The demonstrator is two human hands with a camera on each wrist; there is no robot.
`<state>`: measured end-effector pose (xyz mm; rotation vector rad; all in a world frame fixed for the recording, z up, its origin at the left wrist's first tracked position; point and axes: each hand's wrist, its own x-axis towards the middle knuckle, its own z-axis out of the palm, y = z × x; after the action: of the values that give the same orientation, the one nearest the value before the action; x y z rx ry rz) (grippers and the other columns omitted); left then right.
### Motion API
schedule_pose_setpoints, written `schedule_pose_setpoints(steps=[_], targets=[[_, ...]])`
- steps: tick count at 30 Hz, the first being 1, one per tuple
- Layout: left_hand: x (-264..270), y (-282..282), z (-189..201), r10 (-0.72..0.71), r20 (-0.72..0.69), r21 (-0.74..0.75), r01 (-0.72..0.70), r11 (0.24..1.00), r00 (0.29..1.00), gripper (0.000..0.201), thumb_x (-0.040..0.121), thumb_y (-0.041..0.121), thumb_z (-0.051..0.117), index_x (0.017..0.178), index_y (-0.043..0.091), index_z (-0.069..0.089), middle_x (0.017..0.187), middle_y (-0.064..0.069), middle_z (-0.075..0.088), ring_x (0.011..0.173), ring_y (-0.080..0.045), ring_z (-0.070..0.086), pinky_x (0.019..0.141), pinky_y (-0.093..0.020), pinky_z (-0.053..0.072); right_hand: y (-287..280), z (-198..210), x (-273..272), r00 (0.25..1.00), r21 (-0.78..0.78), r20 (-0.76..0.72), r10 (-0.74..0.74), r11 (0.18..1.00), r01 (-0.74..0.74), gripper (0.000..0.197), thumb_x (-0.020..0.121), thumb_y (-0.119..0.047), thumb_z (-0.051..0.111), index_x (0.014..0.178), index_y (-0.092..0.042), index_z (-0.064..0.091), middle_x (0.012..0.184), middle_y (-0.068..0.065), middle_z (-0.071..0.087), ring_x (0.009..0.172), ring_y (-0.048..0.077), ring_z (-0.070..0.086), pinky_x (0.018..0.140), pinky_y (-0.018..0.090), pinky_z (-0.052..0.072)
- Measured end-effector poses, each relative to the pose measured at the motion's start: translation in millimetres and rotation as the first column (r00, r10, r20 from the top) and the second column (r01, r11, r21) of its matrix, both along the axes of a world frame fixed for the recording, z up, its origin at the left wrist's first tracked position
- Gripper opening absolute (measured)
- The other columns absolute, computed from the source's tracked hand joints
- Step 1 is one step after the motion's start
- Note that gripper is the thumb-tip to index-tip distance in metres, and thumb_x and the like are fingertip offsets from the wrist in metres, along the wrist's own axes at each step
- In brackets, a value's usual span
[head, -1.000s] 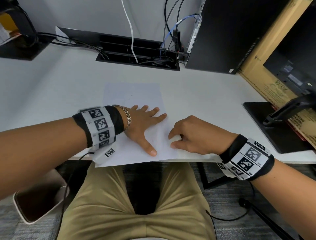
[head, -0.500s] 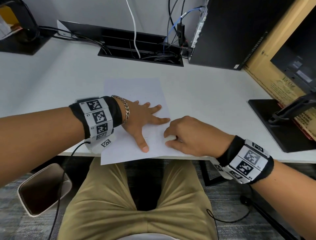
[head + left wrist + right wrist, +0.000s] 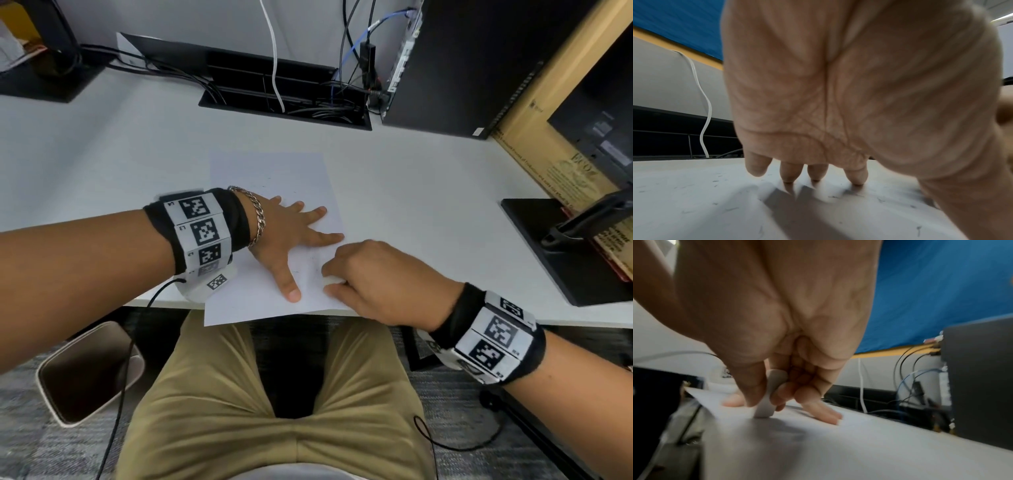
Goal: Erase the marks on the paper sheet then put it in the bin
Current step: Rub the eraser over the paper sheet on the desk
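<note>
A white paper sheet [image 3: 270,171] lies on the white desk [image 3: 411,205], its near edge hanging over the desk's front. Faint pencil marks and eraser crumbs show on the paper sheet [image 3: 715,203]. My left hand [image 3: 294,236] lies flat on the sheet with fingers [image 3: 756,165] spread, pressing it down. My right hand [image 3: 376,277] pinches a white eraser [image 3: 332,281] between thumb and fingers; the eraser [image 3: 766,399] stands on end with its tip on the paper, just right of my left thumb. A beige bin [image 3: 82,373] stands on the floor at the lower left.
A black cable tray [image 3: 284,92] with wires runs along the back of the desk. A black computer tower [image 3: 472,68] stands back right, beside a cardboard box [image 3: 534,137]. A black monitor base [image 3: 565,253] sits at the right.
My right hand with the eraser has slid slightly left and back along the paper near my left thumb. The left hand stays flat on the sheet.
</note>
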<state>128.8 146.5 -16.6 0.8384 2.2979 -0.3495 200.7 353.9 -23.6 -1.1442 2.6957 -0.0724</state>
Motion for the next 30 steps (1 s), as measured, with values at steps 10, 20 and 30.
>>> schedule_pose_setpoints(steps=[10, 20, 30], targets=[[-1, -1, -1, -0.009, -0.002, 0.01, 0.009, 1.0, 1.0, 0.128, 0.07, 0.088, 0.068, 0.154, 0.059, -0.025, 0.168, 0.004, -0.035, 0.16, -0.031, -0.018, 0.127, -0.062, -0.006, -4, -2, -3, 1.0, -0.029, 0.009, -0.003, 1.0, 0.003, 0.025, 0.101, -0.037, 0.052, 0.101, -0.019, 0.07, 0.095, 0.0, 0.061, 0.085, 0.026, 0.063, 0.075, 0.042, 0.052], [-3, -1, -2, -0.021, -0.005, 0.01, 0.021, 1.0, 1.0, 0.127, 0.07, 0.089, 0.067, 0.153, 0.059, -0.025, 0.168, 0.004, -0.035, 0.159, -0.031, -0.018, 0.126, -0.063, -0.006, -14, -2, 1, 0.996, -0.044, 0.035, -0.082, 0.996, 0.083, 0.023, 0.1, -0.036, 0.054, 0.088, -0.02, 0.065, 0.081, -0.007, 0.048, 0.074, 0.019, 0.053, 0.07, 0.04, 0.049], [-11, -39, 4, 0.057, 0.045, 0.329, -0.069, 0.942, 0.997, 0.099, 0.09, 0.077, 0.057, 0.157, 0.061, -0.014, 0.173, 0.008, -0.02, 0.161, -0.018, -0.008, 0.13, -0.047, -0.003, 31, 14, 1, 0.927, -0.337, -0.009, -0.374, 0.874, 0.35, 0.017, 0.096, -0.041, 0.067, 0.104, -0.029, 0.076, 0.08, -0.019, 0.064, 0.08, -0.005, 0.057, 0.074, 0.014, 0.041]])
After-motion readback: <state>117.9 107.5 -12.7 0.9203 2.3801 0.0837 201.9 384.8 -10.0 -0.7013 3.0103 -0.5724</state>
